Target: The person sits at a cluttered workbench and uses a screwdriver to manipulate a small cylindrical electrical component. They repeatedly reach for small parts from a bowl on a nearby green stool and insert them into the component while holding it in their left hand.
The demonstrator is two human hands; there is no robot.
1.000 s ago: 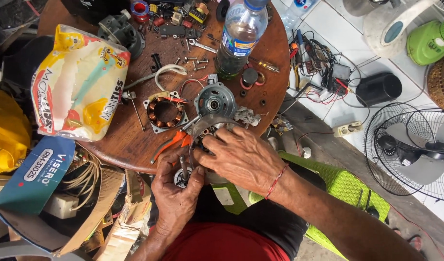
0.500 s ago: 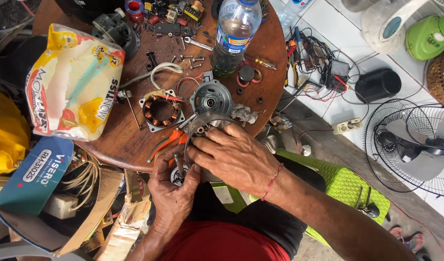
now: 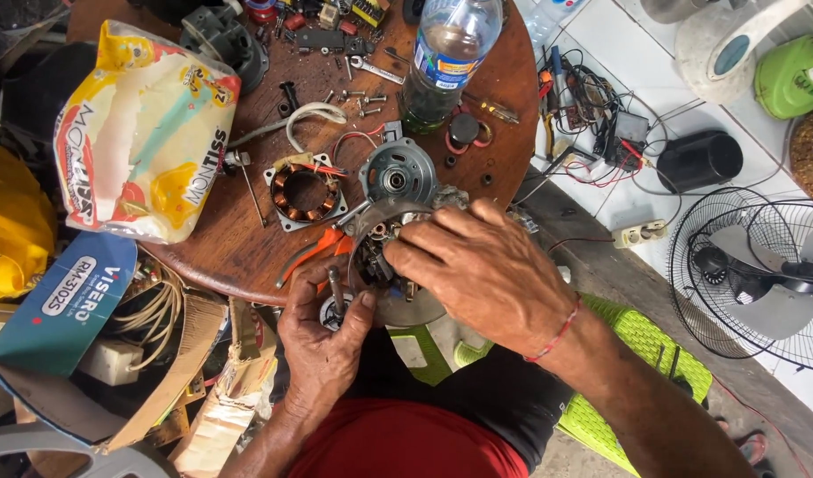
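— Where does the work sit?

— At the near rim of the round brown wooden tabletop (image 3: 247,257), between both hands. It's a small fan motor assembly of grey metal and copper windings (image 3: 377,248), partly hidden under the fingers.

— Which hand is nearer to it?

— The right hand (image 3: 486,274). It lies straight over the assembly from the right side, fingers curled down and pointing left, fingertips pressed on the metal parts. It looks clenched on the piece, though what exactly the fingertips pinch I can't tell.

— And the left hand?

— The left hand (image 3: 322,341) comes up from below, just under the tabletop's edge. Its thumb and fingers are closed around a short steel shaft with a round dark rotor end (image 3: 336,296). The shaft's long axis runs nearly upright in the picture, pointing away from the body toward the assembly, which lies just above and to the right of it.

— So the shaft's line is what counts?

— I'd judge so: the shaft's tip is just beside the assembly, and the two are nearly in line.

— What's close by?

— Orange-handled pliers (image 3: 314,250) lie touching the assembly's left side. Beyond, a round grey metal motor end cap (image 3: 398,173) and a square stator with copper coils (image 3: 303,192) sit near each other on the tabletop. A clear plastic water bottle (image 3: 446,53) stands well apart, farther back.
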